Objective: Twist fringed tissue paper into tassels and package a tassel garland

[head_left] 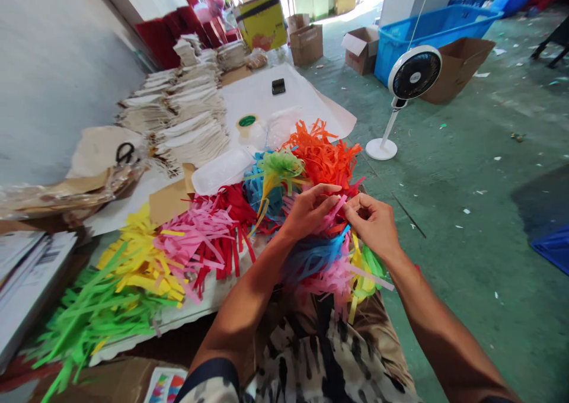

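My left hand (pixel 311 210) is closed in a pinch on a pink tissue-paper tassel (pixel 334 211) just above my lap. Facing it, my right hand (pixel 373 222) also pinches at the pink paper, with thumb and forefinger together. Below both hands hang blue paper strips (pixel 317 255), more pink fringe and some yellow and green strips. Orange fringe (pixel 326 157) is heaped right behind my fingers. A green-and-yellow tassel (pixel 280 169) lies on blue fringe to the left. Farther left are piles of red, pink (pixel 195 231), yellow (pixel 137 255) and green fringe (pixel 102 308).
Stacks of whitish paper (pixel 191 118) stand along the wall side of the table. A clear plastic tray (pixel 222 170), a tape roll (pixel 248 124) and a dark phone-like object (pixel 278 86) lie there too. On the floor are a white fan (pixel 415 74), cardboard boxes and a blue tub (pixel 435 29).
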`<state>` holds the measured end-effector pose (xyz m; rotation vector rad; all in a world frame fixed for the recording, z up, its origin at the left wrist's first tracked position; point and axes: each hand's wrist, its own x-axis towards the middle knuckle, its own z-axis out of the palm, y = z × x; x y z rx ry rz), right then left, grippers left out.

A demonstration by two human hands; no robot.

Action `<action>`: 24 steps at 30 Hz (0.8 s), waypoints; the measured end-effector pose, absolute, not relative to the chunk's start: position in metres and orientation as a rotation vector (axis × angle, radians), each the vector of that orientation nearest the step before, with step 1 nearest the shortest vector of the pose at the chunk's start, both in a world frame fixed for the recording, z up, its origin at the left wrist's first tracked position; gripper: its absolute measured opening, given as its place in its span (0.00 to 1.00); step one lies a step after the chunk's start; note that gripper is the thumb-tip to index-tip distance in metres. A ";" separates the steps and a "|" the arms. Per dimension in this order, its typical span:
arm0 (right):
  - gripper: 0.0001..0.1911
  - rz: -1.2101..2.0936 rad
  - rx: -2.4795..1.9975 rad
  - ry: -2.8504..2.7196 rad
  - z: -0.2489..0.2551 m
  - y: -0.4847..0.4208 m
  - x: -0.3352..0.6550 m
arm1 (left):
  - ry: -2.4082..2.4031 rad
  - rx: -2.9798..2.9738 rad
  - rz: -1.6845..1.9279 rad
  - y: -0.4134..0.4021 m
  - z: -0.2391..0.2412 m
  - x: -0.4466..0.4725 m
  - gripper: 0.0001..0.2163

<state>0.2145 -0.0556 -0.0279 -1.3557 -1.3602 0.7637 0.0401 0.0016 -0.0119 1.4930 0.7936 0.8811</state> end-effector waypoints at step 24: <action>0.12 0.926 -1.147 -1.199 -0.030 -0.052 0.213 | 1.255 2.470 0.814 -0.008 0.000 0.060 0.10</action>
